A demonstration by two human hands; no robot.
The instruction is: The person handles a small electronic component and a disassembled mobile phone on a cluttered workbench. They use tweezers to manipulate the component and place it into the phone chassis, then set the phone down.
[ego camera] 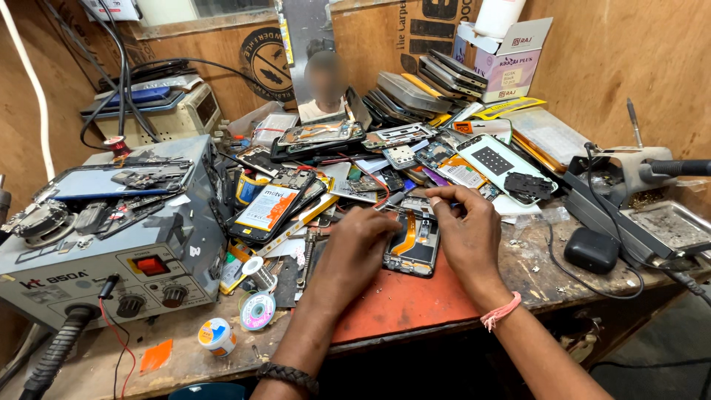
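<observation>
Working over the opened black smartphone with the orange flex ribbon showing inside [412, 241], you have your left hand [361, 244] curled over its left edge and your right hand [468, 235] arched over its top right corner, fingertips pressed down on the frame. Whether either hand pinches a small tool or part, I cannot tell; the fingers hide it. The phone lies on the red-orange rubber mat [400, 302] at the front of the worn wooden bench [185, 354], touching both hands.

Watch the exposed ribbon: I judge a slip of your left knuckles could crease or tear it, since nothing covers it. The leaning pile of dismantled phones and boards [348, 152] stands just behind your fingers, so a backward nudge could slide one onto the open phone. The cable of the grey hot-air rework station [111, 244] trails near your left forearm and could snag.

For containers: the shallow metal tray [670, 222] at right holds only dark residue, as far as I can see. The open white and pink cardboard box [503, 63] holds a white bottle. The small round flux tin [217, 335] has its lid on, contents hidden.
</observation>
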